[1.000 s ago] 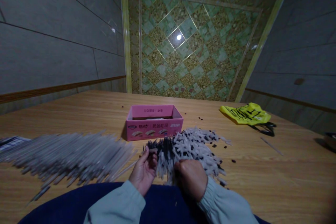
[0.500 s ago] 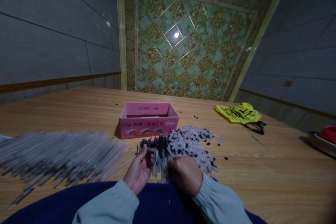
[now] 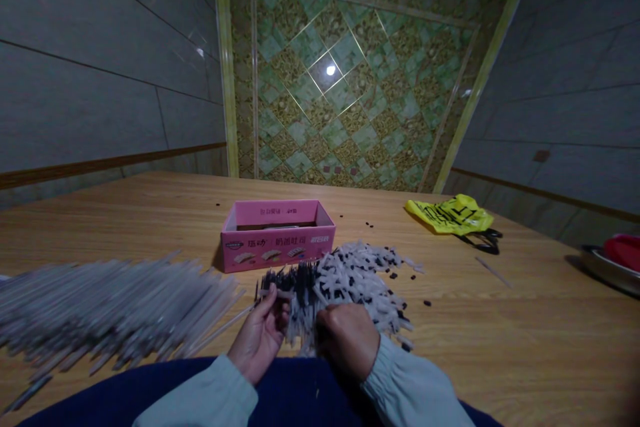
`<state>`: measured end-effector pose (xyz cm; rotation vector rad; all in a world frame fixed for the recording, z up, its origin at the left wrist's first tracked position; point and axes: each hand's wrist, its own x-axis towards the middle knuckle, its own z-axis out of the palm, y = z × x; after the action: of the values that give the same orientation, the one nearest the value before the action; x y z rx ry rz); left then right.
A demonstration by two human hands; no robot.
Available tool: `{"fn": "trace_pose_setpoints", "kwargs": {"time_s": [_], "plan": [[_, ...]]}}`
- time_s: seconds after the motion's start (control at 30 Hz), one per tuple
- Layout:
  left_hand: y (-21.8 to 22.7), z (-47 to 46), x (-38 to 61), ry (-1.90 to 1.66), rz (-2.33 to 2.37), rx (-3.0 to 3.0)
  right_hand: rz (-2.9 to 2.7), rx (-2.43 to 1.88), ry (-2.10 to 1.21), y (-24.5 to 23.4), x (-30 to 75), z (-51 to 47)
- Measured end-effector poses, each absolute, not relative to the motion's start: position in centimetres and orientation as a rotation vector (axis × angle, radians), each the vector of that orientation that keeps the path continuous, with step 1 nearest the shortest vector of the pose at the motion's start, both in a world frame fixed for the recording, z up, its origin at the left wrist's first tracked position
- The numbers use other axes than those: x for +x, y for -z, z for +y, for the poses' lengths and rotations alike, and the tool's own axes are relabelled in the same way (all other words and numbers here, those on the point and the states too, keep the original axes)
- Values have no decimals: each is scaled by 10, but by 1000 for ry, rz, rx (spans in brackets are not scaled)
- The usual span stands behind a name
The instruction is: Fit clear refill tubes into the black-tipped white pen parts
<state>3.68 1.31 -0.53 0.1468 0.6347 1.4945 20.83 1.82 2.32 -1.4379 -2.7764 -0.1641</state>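
right hand [image 3: 349, 341]: fingertips hidden | dish [image 3: 603, 271]: cropped, right edge

Short pieces [image 3: 357, 283]: whitish, flecked with black.
Long rods [image 3: 117, 307]: pale grey.
Box [image 3: 278, 235]: pink, and we see white and black print [image 3: 290, 241].
Bag [image 3: 453, 215]: yellow, lettered in black.
Our sleeves [image 3: 407, 377]: pale grey-green.
Far wall [image 3: 345, 100]: green-and-gold diamonds, 3 reddish squares [image 3: 338, 170].

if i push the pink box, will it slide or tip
The pink box will probably slide rather than tip: it sits low and long on the table. Thin, straight sides suggest light, fairly stiff card that might dent.
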Motion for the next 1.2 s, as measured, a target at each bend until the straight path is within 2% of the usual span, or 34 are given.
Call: {"fn": "trace_pose_setpoints", "kwargs": {"time_s": [0.67, 1.03, 1.2], "plan": [[2, 9, 37, -1504, 678, 187, -2781, -1413, 85, -25, 209, 21], [0, 9, 39, -1580, 711, 204, -2564, -1566, 4, -29, 216, 27], [4, 11, 38, -1582, 727, 246, -2442, -1529, -211, -28, 220, 30]]}}
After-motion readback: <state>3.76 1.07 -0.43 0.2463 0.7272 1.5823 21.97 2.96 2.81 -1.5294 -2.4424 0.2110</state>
